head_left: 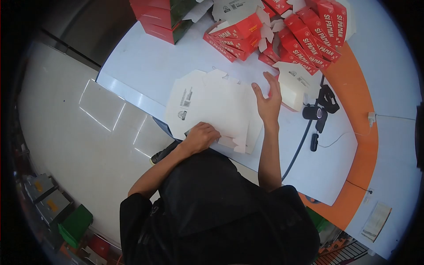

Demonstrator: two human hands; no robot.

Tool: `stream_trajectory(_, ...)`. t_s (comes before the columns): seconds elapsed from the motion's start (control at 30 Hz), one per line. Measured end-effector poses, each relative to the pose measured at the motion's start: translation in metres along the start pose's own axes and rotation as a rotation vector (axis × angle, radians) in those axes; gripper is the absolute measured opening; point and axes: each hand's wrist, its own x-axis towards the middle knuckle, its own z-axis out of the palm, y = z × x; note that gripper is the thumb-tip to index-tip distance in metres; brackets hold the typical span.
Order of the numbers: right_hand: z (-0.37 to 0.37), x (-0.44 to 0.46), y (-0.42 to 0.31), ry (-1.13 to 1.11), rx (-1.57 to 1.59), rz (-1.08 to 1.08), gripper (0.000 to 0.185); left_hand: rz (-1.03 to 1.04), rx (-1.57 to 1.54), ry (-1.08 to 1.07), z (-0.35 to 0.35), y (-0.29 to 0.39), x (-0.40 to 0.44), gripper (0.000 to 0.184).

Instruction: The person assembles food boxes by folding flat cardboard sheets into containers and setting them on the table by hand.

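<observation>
White card sheets [216, 104]: flat mid-frame, still unfolded.
Red boxes [300, 42]: formed, heaped upper right.
Left hand [202, 138]: curled at sheets' lower edge; grip, I can't tell.
Right hand [269, 102]: spread, holding nothing.

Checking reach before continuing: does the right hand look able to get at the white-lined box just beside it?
Probably yes: the right hand looks empty and spread open, and the white-lined box sits close beside it with nothing visible blocking the way.

Left hand [203, 136] touches cardboard [216, 101] (white).
</observation>
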Motion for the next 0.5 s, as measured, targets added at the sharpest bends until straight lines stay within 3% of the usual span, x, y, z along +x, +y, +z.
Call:
stream_trajectory(0.07,-0.012,-0.010,0.006,-0.048,-0.017,-0.012,0.045,-0.182,-0.130,0.052,-0.002,-0.002,0.003,0.015)
stream_trajectory(0.17,-0.040,-0.041,0.024,-0.408,0.182,0.173,0.049,-0.564,-0.646,0.180,-0.017,0.004,0.019,0.018)
stream_trajectory(0.27,-0.043,-0.073,0.030,-0.501,0.257,0.212,0.047,-0.665,-0.844,0.347,-0.018,-0.010,0.028,0.023)
stream_trajectory(0.3,-0.040,-0.079,0.022,-0.469,0.242,0.186,0.045,-0.695,-0.966,0.374,-0.021,-0.010,0.031,0.024)
stream_trajectory(0.5,0.005,-0.097,0.002,-0.200,0.268,0.083,0.040,-0.661,-0.899,0.294,-0.040,0.007,0.038,0.024)
